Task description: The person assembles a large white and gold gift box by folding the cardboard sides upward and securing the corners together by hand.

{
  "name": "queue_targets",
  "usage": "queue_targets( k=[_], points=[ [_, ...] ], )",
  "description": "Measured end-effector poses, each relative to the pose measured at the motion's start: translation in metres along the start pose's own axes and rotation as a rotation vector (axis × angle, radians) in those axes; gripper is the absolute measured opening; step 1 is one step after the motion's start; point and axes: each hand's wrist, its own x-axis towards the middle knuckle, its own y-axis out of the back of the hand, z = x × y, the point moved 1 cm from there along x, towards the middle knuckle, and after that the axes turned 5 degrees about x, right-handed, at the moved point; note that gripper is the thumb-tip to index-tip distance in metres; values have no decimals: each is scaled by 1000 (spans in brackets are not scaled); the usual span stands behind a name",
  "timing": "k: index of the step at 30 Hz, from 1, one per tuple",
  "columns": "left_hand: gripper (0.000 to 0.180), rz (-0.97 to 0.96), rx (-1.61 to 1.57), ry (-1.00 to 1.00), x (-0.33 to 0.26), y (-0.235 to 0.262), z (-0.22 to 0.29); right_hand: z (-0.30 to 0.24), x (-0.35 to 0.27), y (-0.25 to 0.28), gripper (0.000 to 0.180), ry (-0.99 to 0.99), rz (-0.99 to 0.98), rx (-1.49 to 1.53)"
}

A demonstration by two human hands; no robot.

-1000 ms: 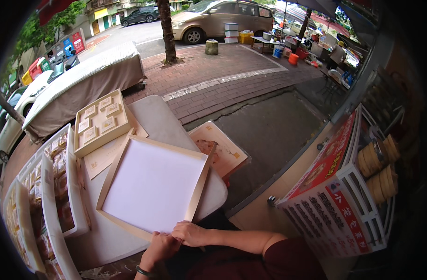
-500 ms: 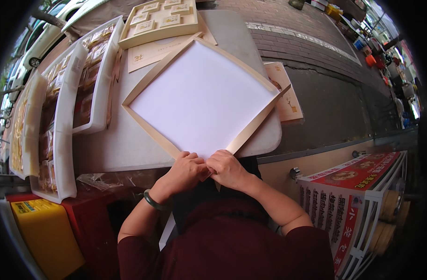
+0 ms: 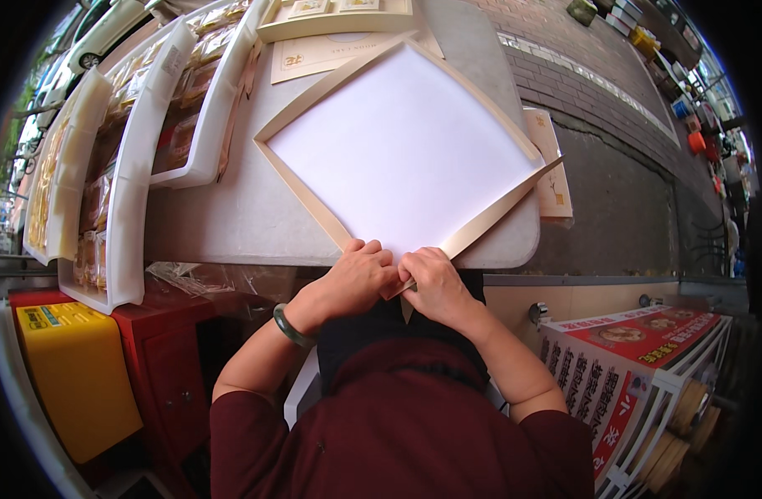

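A shallow cardboard box (image 3: pixel 406 150) with a white inside and low cream sides lies turned cornerwise on the table (image 3: pixel 223 224), its near corner at the table's front edge. My left hand (image 3: pixel 360 281) is closed on the left side of that corner, fingers curled over the wall. Beside it, my right hand (image 3: pixel 437 287) pinches the same corner from the right. The thumbs and fingers nearly meet, and they hide most of the corner fold. At the box's right corner, a flap end sticks out past the wall.
White plastic trays (image 3: pixel 136 191) of wrapped pastries stand at the left. Behind the box are a cream printed card (image 3: pixel 314 56) and a cream box (image 3: pixel 335 27) with small packs. A wrapped printed packet (image 3: pixel 550 166) lies at the right edge. Yellow bin (image 3: pixel 77 382) and red cabinet (image 3: pixel 169 374) stand lower left.
The whole view has shifted, so the table, box and hands appear farther right and higher. Both hands keep hold of the near corner, with little visible change in their grip.
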Motion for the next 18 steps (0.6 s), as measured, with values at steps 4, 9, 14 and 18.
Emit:
queue_targets(
  k=[4, 9, 14, 18],
  points=[
    [21, 238, -76, 22, -1, -7, -5, -9, 3, -4, 29, -129, -82, -38],
    [31, 243, -114, 49, -2, -7, -8, -13, 6, -10, 25, -180, -194, -148],
    [37, 259, -153, 103, -8, -4, -8, -19, 10, -13, 24, -165, -251, -230],
    [39, 241, -184, 113, -9, -3, -9, -20, 15, -11, 24, -196, -301, -266]
  ],
)
